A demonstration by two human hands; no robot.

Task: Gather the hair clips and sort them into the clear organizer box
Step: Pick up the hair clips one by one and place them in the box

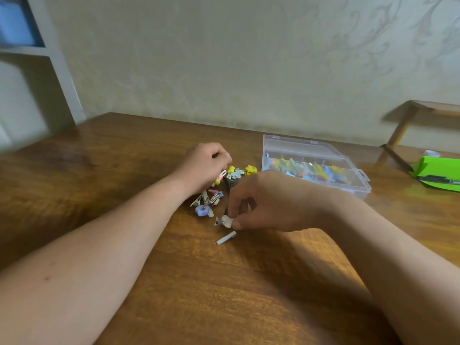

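A small heap of coloured hair clips [231, 174] lies on the wooden table [124, 175], with a purple clip and metal clips [206, 204] at its near-left side. My left hand [205, 165] is curled over the heap and pinches a pink and yellow clip [221, 177]. My right hand [263, 201] pinches a pale cream clip [225, 221] just above the table. A plain silver clip [226, 237] lies loose below it. The clear organizer box [358, 186] stands open to the right, with several coloured clips in its compartments.
A green packet [438, 170] with a black pen on it lies at the far right of the table. A wooden stand [408, 120] rises behind the box. The wall runs close along the table's far edge, and a white shelf unit [57, 70] stands at the left.
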